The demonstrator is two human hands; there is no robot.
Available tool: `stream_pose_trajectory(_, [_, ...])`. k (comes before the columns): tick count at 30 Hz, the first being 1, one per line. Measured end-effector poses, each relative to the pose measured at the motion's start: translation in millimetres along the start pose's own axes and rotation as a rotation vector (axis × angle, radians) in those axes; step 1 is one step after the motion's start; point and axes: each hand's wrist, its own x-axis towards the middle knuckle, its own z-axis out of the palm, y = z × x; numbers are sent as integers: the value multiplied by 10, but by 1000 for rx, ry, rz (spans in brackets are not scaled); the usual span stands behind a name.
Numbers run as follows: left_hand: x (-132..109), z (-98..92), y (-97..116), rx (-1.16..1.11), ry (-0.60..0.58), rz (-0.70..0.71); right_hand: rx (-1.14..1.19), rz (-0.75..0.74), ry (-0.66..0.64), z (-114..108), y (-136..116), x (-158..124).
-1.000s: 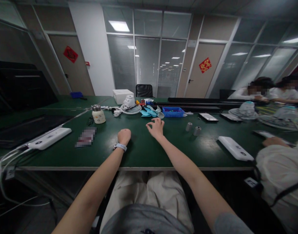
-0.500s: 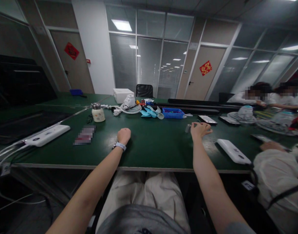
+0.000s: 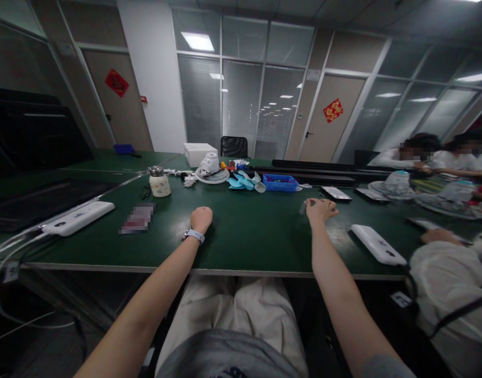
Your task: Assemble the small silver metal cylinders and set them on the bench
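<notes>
My left hand rests on the green table as a closed fist, back of the hand up, and nothing shows in it. A watch with a pale strap is on that wrist. Farther right, my right hand pinches a small grey cylinder between thumb and fingertips, just over the tabletop. The other fingers of this hand point to the right. Beyond both hands lie light-blue fan blades, a white fan part with a round grille and a blue tray of small parts.
A cream jar and a white power bank with cables stand on the left. To the right are another white power bank, a phone and a co-worker's sleeve. The table's front edge runs before my lap.
My right hand has shifted very slightly left with the small grey cylinder, its fingers now covering more of it. My left hand stays in place.
</notes>
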Motion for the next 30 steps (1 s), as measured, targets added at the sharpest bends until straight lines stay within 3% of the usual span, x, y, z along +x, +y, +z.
stream_pose_trajectory(9, [-21,-19,28,13,-20,-19,103,219,-88,-217,75,-11])
stream_pose_trajectory(15, [-14,-10,31,30,-23,-16,120,282,-300,-231,145,-18])
stream_pose_trajectory(21, [-3,-1,14,28,-31,-15,133,387,-283,-219,181,18])
stream_pose_trajectory(24, [-16,18,33,26,-22,3,216,323,-213,-237,38,-34])
stream_pose_trajectory(30, [-67,114,73,20,-17,210,557,-108,-143,-249,-647,-388])
